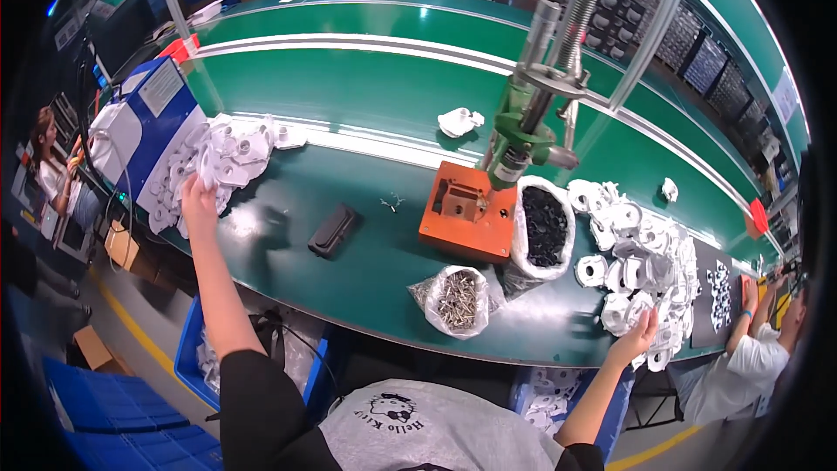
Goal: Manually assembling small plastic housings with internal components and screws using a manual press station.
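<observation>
At the left pile of white plastic parts [240,144], my left hand [199,201] is closed on one white plastic part [207,166], which stands up from its fingertips. Over on the right, my right hand [635,342] is at the near edge of another heap of white plastic parts [654,266]. Its fingers are stretched out and apart, close against the parts, with nothing clearly held. Between the hands stands a green hand press [523,118] over an orange fixture block [466,231].
Beside the block are a bag of black pieces [542,231] and a bag of metal pins [459,301]. A dark case [333,230] lies on the green table [384,270]. A loose white part [459,122] sits behind. A co-worker [750,362] is at far right.
</observation>
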Action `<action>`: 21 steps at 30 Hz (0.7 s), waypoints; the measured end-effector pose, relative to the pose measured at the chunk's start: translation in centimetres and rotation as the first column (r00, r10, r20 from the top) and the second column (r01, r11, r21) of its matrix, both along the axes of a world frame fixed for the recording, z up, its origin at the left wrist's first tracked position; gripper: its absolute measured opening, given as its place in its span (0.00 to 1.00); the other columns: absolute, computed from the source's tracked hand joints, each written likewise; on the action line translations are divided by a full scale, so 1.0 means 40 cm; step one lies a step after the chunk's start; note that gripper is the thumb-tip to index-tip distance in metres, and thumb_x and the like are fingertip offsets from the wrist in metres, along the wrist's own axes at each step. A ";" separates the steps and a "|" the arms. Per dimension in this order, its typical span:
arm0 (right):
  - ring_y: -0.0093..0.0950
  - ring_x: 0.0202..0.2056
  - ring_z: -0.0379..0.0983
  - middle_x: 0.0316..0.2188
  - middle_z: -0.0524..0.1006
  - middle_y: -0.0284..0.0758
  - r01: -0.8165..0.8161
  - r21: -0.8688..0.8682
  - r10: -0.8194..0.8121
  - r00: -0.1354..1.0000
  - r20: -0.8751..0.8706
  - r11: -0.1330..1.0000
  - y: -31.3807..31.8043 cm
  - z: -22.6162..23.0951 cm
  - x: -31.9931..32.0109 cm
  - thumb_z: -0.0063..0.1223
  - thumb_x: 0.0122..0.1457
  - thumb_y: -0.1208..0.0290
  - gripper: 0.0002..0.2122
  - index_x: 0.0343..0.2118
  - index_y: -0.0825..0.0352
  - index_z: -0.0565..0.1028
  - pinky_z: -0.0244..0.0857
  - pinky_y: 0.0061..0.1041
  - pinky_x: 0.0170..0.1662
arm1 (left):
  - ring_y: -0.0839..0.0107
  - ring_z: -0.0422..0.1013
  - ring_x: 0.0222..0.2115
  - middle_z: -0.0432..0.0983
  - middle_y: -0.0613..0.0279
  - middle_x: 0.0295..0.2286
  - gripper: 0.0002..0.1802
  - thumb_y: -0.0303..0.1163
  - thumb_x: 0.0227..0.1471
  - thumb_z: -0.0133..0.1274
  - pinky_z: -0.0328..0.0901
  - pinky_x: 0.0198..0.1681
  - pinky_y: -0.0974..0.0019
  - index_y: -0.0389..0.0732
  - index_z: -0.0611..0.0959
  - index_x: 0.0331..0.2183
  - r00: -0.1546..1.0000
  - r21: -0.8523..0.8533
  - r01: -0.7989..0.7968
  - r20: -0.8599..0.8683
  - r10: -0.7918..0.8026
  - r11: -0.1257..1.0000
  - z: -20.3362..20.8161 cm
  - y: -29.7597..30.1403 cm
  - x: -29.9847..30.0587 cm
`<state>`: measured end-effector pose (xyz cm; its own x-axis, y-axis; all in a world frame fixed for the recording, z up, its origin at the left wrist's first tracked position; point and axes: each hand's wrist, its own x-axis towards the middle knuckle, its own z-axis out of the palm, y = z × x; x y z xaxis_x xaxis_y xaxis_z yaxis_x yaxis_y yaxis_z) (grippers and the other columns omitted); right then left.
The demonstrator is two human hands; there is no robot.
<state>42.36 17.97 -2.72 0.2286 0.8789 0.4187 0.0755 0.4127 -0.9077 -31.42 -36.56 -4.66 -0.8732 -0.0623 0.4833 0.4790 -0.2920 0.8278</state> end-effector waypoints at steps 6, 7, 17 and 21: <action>0.24 0.46 0.59 0.48 0.63 0.35 -0.136 -0.026 0.130 0.978 -0.163 0.990 -0.007 -0.005 -0.035 0.48 0.60 0.65 0.20 0.54 0.65 0.64 0.55 0.21 0.49 | 0.66 0.69 0.38 0.70 0.54 0.39 0.20 0.24 0.53 0.47 0.68 0.43 0.67 0.34 0.67 0.48 0.725 0.670 0.285 0.317 -0.612 0.685 -0.025 0.183 0.380; 0.24 0.45 0.59 0.48 0.62 0.33 -0.277 -0.060 0.239 0.904 -0.356 0.959 0.003 -0.021 -0.029 0.49 0.59 0.60 0.23 0.55 0.62 0.62 0.55 0.21 0.49 | 0.66 0.70 0.38 0.71 0.54 0.39 0.20 0.25 0.53 0.47 0.68 0.42 0.66 0.36 0.68 0.49 0.674 0.691 0.315 0.319 -0.666 0.650 -0.023 0.220 0.446; 0.35 0.44 0.68 0.45 0.68 0.36 -0.743 0.099 0.495 0.334 -0.802 0.662 -0.080 0.036 -0.147 0.54 0.53 0.52 0.28 0.52 0.64 0.64 0.60 0.33 0.52 | 0.62 0.73 0.40 0.71 0.55 0.44 0.30 0.24 0.47 0.45 0.74 0.35 0.59 0.41 0.64 0.55 0.160 0.786 0.510 0.313 -0.936 0.350 0.065 0.464 0.768; 0.51 0.53 0.59 0.49 0.69 0.43 -0.902 0.081 0.401 0.106 -0.910 0.423 -0.157 0.113 -0.253 0.50 0.50 0.46 0.23 0.38 0.64 0.72 0.49 0.52 0.57 | 0.49 0.72 0.41 0.68 0.40 0.45 0.34 0.27 0.46 0.47 0.74 0.31 0.50 0.40 0.60 0.56 0.024 0.715 0.657 0.297 -0.954 0.239 0.140 0.520 0.861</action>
